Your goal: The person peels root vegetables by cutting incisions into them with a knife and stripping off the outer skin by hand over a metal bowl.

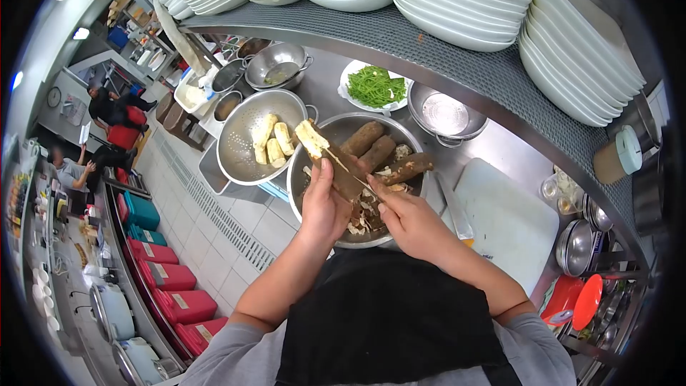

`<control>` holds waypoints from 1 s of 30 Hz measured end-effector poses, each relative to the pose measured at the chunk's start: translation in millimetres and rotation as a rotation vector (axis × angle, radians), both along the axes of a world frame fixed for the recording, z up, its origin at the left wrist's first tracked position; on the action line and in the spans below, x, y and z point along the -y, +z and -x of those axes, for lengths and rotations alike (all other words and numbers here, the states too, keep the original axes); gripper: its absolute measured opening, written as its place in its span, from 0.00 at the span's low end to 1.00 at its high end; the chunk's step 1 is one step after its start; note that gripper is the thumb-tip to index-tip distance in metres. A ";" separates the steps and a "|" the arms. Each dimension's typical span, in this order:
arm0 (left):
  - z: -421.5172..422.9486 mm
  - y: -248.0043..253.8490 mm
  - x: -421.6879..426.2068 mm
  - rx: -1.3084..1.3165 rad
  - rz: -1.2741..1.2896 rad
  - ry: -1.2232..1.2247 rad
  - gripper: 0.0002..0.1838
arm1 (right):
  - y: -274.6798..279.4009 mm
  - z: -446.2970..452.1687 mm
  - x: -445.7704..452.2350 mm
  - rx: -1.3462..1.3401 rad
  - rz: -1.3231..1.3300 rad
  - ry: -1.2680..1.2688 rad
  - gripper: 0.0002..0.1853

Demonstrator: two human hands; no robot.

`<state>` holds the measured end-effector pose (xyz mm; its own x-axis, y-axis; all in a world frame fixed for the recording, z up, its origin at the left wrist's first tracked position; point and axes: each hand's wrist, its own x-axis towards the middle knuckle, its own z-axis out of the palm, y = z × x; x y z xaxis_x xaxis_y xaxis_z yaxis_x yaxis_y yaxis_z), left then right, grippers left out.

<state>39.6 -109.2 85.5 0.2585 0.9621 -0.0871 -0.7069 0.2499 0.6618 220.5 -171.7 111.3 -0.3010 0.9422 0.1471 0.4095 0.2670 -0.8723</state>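
Note:
My left hand wraps round a long brown-skinned root, perhaps cassava, tilted over a metal bowl. Its upper end is bare and pale yellow, and a narrow light line runs down the skin. Bent fingers of my right hand grip the root's lower right side; whether a thin tool is in them I cannot make out. Unpeeled roots and scraps of peel fill the bowl. To its left, a colander contains several peeled pieces.
A knife lies along the white cutting board on my right. Behind the bowl are a plate of cut greens and an empty metal pan. Stacked white plates line the shelf overhead. Two people sit far left.

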 end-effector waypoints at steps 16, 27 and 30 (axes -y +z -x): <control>-18.5 15.6 19.3 -0.260 -0.177 0.242 0.17 | 2.0 17.2 8.0 0.381 -0.049 -0.099 0.38; -9.8 16.0 17.8 -0.176 0.049 0.147 0.19 | -17.0 18.4 0.5 -0.133 -0.075 -0.064 0.33; -8.3 17.6 16.6 -0.233 0.033 0.152 0.19 | -2.3 10.0 3.5 0.229 -0.112 -0.047 0.34</control>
<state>47.9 -125.8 103.0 0.0808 0.9840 -0.1589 -0.5673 0.1764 0.8044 210.5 -175.2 109.0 -0.2951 0.9375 0.1843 0.6073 0.3329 -0.7214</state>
